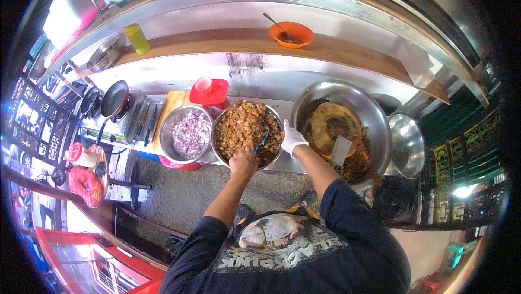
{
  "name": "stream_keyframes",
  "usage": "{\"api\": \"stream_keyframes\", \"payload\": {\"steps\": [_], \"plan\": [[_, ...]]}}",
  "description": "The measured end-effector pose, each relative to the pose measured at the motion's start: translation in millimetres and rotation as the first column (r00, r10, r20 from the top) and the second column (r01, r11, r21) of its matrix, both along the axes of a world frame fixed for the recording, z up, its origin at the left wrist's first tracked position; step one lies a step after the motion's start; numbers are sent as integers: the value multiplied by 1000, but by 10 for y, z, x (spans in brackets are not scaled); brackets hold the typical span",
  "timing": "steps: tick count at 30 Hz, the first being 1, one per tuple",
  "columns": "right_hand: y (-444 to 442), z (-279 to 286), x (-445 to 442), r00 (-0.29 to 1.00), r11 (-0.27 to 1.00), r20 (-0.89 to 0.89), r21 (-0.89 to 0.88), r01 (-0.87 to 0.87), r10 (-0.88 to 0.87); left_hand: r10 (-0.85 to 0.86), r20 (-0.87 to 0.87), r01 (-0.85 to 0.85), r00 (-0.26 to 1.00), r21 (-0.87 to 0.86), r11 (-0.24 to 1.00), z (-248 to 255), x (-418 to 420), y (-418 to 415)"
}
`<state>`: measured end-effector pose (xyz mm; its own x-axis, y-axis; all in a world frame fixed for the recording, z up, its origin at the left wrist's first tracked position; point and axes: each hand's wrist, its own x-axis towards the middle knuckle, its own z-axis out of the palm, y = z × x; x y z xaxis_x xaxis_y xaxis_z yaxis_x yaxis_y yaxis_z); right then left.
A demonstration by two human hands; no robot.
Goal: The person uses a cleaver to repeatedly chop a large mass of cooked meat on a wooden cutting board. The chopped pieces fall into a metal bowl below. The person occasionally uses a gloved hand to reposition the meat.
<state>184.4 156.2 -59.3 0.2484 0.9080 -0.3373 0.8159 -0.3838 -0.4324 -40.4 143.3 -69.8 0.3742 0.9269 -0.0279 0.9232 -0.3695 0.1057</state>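
A steel bowl [277, 159] before me is heaped with a brown chopped food mixture [244, 121]. My bare left hand [243, 161] is closed over its near rim, with the fingertips hidden. Beside those fingers, a thin blue strip or handle [262, 142] sticks out of the mixture. My right hand [291, 139] wears a white glove and lies along the bowl's right rim; whether it grips the rim is unclear. To the left stands a steel bowl of chopped red onion [190, 133]. A large steel basin [376, 127] to the right holds brown food, a yellowish round piece [331, 127] and a broad metal blade [341, 150].
A wooden board [173, 102] and red plastic container [209, 92] sit behind the bowls. At left is a gas stove [134, 119] with frying pans [115, 98]. The shelf [211, 45] carries an orange bowl [292, 35] with a spoon. Another steel bowl [407, 145] stands far right.
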Motion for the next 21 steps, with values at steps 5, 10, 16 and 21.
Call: {"api": "stream_keyframes", "payload": {"steps": [5,10,16,21], "plan": [[202,-360,156,992,1000,123,-15,10,-8,-112,54,118,992,-132,984,32,-157,93],[220,-57,-38,991,983,60,132,-123,116,-95,57,106,994,-225,969,-6,-261,112],[203,290,-107,951,904,-66,335,-264,303,-96,47,100,994,-105,989,112,-117,120],[251,586,206,922,899,-168,340,-278,349,-108,79,93,991,171,981,425,-83,371]]}}
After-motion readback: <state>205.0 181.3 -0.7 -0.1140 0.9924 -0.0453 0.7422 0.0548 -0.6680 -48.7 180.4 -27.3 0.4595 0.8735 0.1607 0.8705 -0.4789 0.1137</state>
